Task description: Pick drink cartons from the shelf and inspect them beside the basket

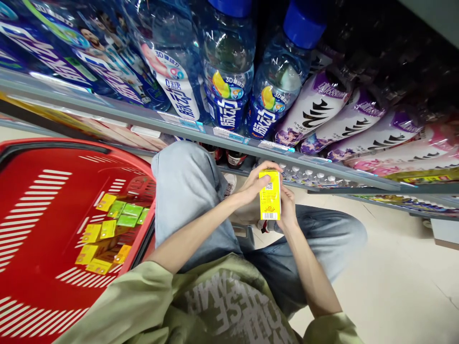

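A yellow drink carton (270, 203) is held up between my two hands, above the gap between my knees. Its face toward me carries a QR code, small print and a barcode along the bottom end. My left hand (254, 184) grips it from the left, the thumb lying over the upper part of that face. On the other side, my right hand (288, 206) is closed along the carton's right edge, its fingers partly hidden behind. To my left, a red shopping basket (28, 224) contains several yellow cartons (92, 232) and green cartons (129, 215).
A shelf edge (222, 136) with price tags crosses in front of me. It bears blue-capped drink bottles (229, 71) and, further right, white and purple bottles (315, 107). Small bottles (308, 176) stand on a lower shelf. Pale floor tiles (398, 267) show at the right.
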Available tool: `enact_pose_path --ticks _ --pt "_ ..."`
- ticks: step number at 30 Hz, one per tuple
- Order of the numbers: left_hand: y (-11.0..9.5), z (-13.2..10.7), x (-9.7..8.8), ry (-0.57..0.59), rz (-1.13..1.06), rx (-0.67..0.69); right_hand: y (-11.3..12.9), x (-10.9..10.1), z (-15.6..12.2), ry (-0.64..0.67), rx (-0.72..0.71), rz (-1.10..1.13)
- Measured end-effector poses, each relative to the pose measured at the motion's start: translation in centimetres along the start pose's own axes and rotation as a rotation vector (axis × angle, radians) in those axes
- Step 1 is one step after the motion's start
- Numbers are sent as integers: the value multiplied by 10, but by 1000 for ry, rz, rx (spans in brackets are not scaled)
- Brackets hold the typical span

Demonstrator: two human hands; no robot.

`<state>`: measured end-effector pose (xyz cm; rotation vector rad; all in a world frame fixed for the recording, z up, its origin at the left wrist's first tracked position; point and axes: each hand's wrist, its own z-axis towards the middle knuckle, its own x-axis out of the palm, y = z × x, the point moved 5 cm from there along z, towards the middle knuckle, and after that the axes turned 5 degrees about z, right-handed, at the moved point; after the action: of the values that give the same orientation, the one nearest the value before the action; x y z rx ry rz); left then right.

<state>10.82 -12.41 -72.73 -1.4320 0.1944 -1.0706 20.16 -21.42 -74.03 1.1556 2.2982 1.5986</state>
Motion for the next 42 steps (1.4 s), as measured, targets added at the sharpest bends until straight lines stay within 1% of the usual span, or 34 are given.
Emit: enact_pose_path --ticks 3,6,9,11,12,14,16,21,24,26,29,32,35,37,39,42 --pt "-5 1 -4 -32 40 5 5 -1 -1 18 -71 78" --pt "-5 2 -11 -81 63 8 8 0 -3 137 -88 91" --pt "-4 2 -18 -164 144 -3 7 1 -6 297 -135 -10" --pt "-6 2 -19 -204 227 -11 3 1 -6 363 -160 -94" --pt "-8 2 -19 -212 268 -14 1 1 -6 376 -151 -120" --pt "-11 2 -18 -217 338 -29 -5 1 -4 361 -105 -120" --pt "-13 4 -17 -211 373 -55 -8 2 -1 323 -44 -59" --pt "-13 9 -18 -172 368 -108 -10 4 -2 231 146 233" --pt "-10 9 -19 -148 295 -116 -11 5 -5 221 284 406" --pt "-7 8 -19 -130 233 -103 -12 7 -8 233 341 476" --pt "1 5 -21 -137 110 -99 -15 13 -7 273 361 526" --pt "12 0 -24 -178 -56 -164 -20 21 -2 334 345 535" --pt "20 -13 -29 -204 -142 -238 -26 29 2 423 336 505" --pt "22 -27 -33 -211 -174 -266 -31 35 2 490 317 422" --pt "22 -46 -37 -214 -197 -269 -36 41 1 579 301 240" --pt "21 -77 -40 -224 -258 -264 -45 51 -4 717 311 -93"
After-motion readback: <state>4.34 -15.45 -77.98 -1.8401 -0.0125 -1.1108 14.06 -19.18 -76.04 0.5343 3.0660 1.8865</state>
